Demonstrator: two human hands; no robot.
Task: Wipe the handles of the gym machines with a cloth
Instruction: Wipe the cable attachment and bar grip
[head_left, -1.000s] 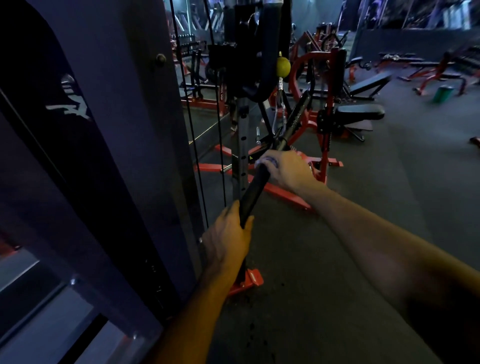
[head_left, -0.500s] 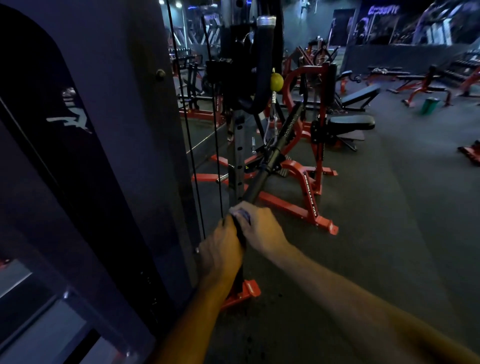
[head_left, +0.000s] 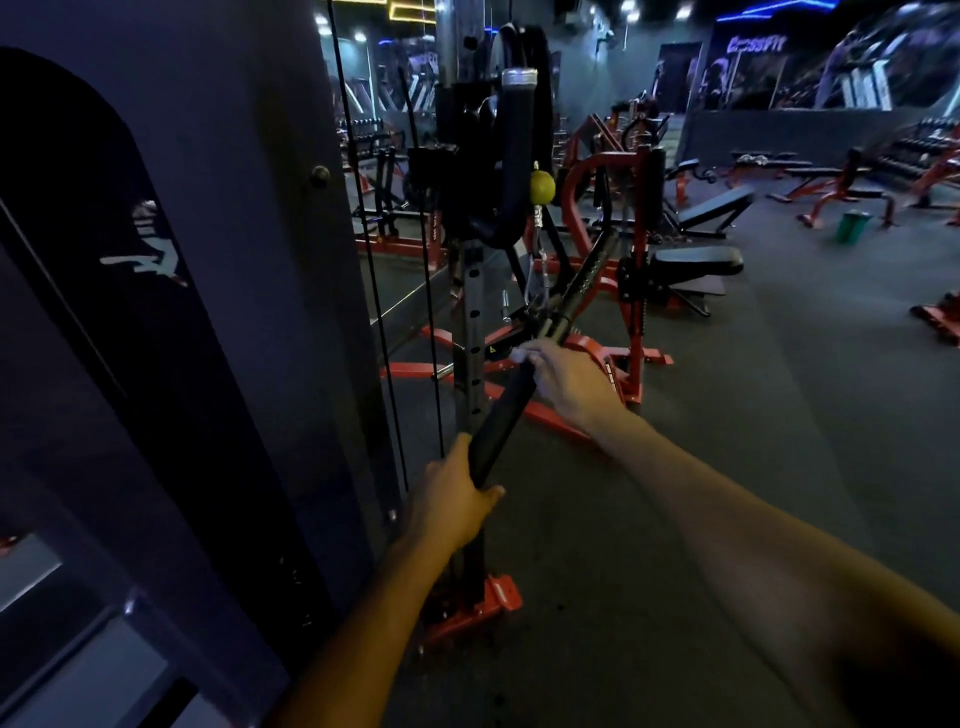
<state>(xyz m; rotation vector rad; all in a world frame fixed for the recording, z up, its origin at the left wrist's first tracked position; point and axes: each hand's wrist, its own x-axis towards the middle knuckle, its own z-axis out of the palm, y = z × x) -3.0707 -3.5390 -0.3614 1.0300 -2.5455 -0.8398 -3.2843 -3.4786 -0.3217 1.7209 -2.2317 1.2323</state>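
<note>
Bar handle (head_left: 501, 418): left hand (head_left: 454, 501) gripped its end, right hand (head_left: 569, 379) clutched cloth (head_left: 522, 352) around it; loose grip risked cloth slipping.

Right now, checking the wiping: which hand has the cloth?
The right hand, higher on the black bar handle, clutches the pale cloth; the left hand grips the lower end bare.
</note>
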